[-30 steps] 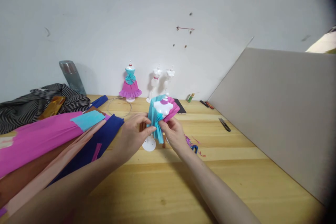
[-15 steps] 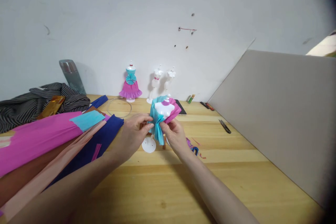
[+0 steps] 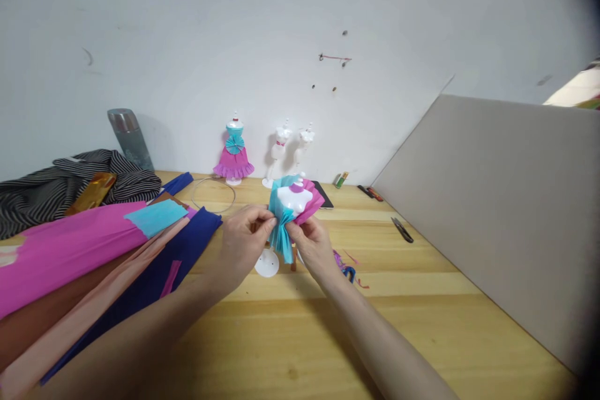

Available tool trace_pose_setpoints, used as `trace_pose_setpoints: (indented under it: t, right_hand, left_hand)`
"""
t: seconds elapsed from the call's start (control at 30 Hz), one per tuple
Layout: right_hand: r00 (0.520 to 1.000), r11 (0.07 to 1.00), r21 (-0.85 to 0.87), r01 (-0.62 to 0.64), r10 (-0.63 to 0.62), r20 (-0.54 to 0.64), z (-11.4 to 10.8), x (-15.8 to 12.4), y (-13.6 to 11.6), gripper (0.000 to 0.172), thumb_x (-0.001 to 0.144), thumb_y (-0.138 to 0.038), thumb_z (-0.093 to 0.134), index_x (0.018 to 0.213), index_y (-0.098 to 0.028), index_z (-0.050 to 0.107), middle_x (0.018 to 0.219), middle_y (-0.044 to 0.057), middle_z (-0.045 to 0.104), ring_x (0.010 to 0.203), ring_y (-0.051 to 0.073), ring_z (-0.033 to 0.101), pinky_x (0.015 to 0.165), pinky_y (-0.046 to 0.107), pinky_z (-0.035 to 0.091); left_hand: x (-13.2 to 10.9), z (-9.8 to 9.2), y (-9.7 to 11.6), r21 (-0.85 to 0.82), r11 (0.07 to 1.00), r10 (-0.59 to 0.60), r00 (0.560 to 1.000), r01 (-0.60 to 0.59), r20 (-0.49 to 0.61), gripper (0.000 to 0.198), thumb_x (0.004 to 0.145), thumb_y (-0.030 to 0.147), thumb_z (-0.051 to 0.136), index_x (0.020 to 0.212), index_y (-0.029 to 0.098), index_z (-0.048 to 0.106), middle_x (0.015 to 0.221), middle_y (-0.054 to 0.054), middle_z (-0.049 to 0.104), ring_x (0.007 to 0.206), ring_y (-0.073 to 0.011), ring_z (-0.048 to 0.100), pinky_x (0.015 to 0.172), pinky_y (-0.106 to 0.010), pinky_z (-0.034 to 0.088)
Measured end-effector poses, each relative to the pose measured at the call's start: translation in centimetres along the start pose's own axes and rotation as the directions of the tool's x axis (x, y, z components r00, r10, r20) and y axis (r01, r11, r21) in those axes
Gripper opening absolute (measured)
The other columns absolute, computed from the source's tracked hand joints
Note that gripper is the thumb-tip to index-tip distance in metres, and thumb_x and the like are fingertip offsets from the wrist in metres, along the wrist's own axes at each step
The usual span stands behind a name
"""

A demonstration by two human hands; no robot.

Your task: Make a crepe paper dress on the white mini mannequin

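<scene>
Both hands pinch the teal pleated crepe paper (image 3: 281, 234) at the waist of the small white mannequin (image 3: 294, 198), held just above its round base (image 3: 267, 264). Left hand (image 3: 241, 245) fingers clenched on the pleats, right hand (image 3: 312, 242) gripping the opposite side. Risks: crepe likely tears if overtightened; pleats could spring loose; the pink layer (image 3: 313, 199) behind the mannequin may slip.

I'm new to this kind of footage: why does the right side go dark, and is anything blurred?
Head view: soft, even light; the top and bottom right corners fade to black, a lens vignette. The board edge and table lines look bent by the wide lens. Hands, left and right, look slightly soft.
</scene>
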State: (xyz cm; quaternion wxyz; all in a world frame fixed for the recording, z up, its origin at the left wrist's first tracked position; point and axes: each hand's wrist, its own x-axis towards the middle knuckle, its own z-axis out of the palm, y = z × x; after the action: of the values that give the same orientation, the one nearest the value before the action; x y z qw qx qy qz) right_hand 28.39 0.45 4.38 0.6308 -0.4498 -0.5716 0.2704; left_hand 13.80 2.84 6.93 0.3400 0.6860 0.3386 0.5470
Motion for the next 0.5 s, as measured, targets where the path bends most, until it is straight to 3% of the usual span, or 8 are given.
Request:
trace_pose_setpoints:
  t: [0.17, 0.3, 0.5]
  right_hand:
    - [1.0, 1.0, 0.002, 0.004, -0.004, -0.006, -0.02, 0.01, 0.26, 0.018, 0.078, -0.036, 0.063, 0.086, -0.02, 0.065, 0.083, 0.002, 0.067, 0.077, 0.018, 0.059, 0.069, 0.029, 0.047]
    - [1.0, 1.0, 0.005, 0.008, -0.008, -0.01, 0.04, 0.03, 0.11, 0.017, 0.077, -0.036, 0.064, 0.084, -0.02, 0.065, 0.082, 0.002, 0.067, 0.078, 0.018, 0.059, 0.069, 0.029, 0.047]
    - [1.0, 1.0, -0.002, 0.017, -0.017, -0.011, 0.05, 0.07, -0.04, 0.016, 0.077, -0.036, 0.063, 0.083, -0.02, 0.065, 0.083, 0.002, 0.067, 0.077, 0.019, 0.059, 0.068, 0.03, 0.047]
  left_hand:
    - [-0.19, 0.19, -0.32, -0.014, 1.0, -0.003, 0.999, 0.002, -0.046, 0.01, 0.077, 0.019, 0.059, 0.067, 0.019, 0.063, 0.077, 0.0, 0.07, 0.07, -0.0136, 0.062, 0.064, -0.024, 0.048]
    - [-0.32, 0.27, -0.72, -0.093, 0.996, -0.005, 0.999, 0.001, -0.036, 0.005, 0.074, 0.022, 0.063, 0.073, 0.02, 0.067, 0.085, -0.004, 0.072, 0.08, -0.0171, 0.066, 0.072, -0.027, 0.052]
    - [-0.22, 0.43, -0.34, -0.036, 0.999, 0.005, 0.998, -0.008, -0.061, 0.006, 0.072, 0.02, 0.062, 0.066, 0.019, 0.064, 0.076, -0.002, 0.07, 0.074, -0.0162, 0.065, 0.067, -0.026, 0.051]
